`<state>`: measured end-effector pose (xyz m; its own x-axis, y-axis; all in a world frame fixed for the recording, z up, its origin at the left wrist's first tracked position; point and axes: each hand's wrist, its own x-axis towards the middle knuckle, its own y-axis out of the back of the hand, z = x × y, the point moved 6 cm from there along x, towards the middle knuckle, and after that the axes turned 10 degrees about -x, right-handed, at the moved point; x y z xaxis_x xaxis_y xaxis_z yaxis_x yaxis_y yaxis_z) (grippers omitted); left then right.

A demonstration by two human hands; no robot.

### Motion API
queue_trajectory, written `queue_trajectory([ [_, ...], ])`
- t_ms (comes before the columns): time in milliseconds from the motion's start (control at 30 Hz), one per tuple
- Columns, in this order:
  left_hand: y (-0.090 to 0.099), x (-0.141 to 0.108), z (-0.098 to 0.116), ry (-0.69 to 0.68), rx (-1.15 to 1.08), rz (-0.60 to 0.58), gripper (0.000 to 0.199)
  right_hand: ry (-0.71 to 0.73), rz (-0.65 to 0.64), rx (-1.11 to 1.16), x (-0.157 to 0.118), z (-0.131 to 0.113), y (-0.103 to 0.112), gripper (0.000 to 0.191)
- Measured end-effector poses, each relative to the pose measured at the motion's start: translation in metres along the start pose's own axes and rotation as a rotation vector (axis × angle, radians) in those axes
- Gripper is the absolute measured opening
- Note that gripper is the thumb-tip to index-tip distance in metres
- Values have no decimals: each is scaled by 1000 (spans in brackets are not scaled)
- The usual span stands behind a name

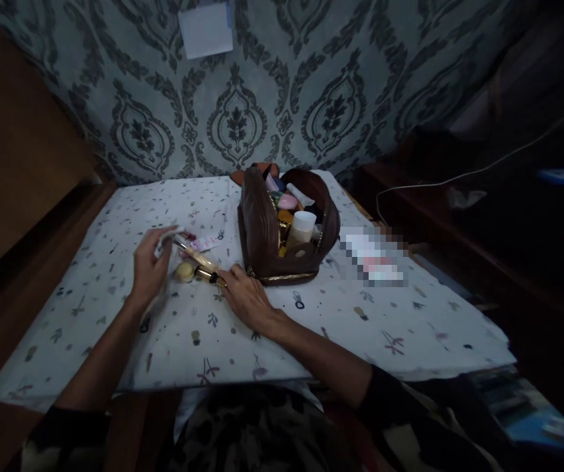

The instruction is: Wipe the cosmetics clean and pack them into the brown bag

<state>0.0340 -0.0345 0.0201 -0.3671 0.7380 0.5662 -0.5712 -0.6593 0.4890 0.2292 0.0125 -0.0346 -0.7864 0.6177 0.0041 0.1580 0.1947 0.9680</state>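
My left hand (150, 263) is closed round a small whitish item (164, 241), mostly hidden by the fingers. Close by lie a slim clear-and-gold cosmetic tube (197, 254), a round pale yellow container (185, 271) and a white packet with pink marks (206, 244). Fingers of my right hand (247, 300) pinch the near end of a gold-and-black cosmetic tube (206, 275) on the table. Just beyond that hand stands a brown toiletry bag (257, 226), unzipped. Inside it are a white-capped bottle (302, 229), a pink item (287, 201) and several other items.
The table wears a white printed cloth (262, 354). A blurred-out flat object (375, 257) lies right of the bag. A patterned wall rises behind, bearing a white paper (206, 31). Brown wooden furniture (21, 151) borders the left; a white cable (458, 176) runs at right.
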Motion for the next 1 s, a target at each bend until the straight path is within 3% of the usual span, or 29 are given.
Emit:
queue_trajectory([
  [67,-15,-25,32,-213,83,-120,32,5,5,30,0,-1,0,28],
  [167,-41,-58,55,-462,227,-296,36,22,64,219,-2,0,2,20],
  [267,-57,-74,53,-565,350,-386,36,46,58,477,-2,1,0,15],
  [400,-54,-72,53,-591,396,-334,28,79,-26,784,0,0,-9,18],
  [500,-45,-65,58,-478,275,-317,28,155,38,851,-4,-4,-6,16],
  [600,-39,-58,60,-270,92,-308,34,283,182,712,-11,-10,6,11],
  [767,-33,-56,37,139,-150,-247,43,397,236,563,-17,-16,15,18],
  [900,-30,-63,5,473,-325,-186,45,371,268,686,-18,-14,19,18],
  [1000,-27,-66,-5,539,-393,-136,46,288,284,896,-17,-9,18,18],
])
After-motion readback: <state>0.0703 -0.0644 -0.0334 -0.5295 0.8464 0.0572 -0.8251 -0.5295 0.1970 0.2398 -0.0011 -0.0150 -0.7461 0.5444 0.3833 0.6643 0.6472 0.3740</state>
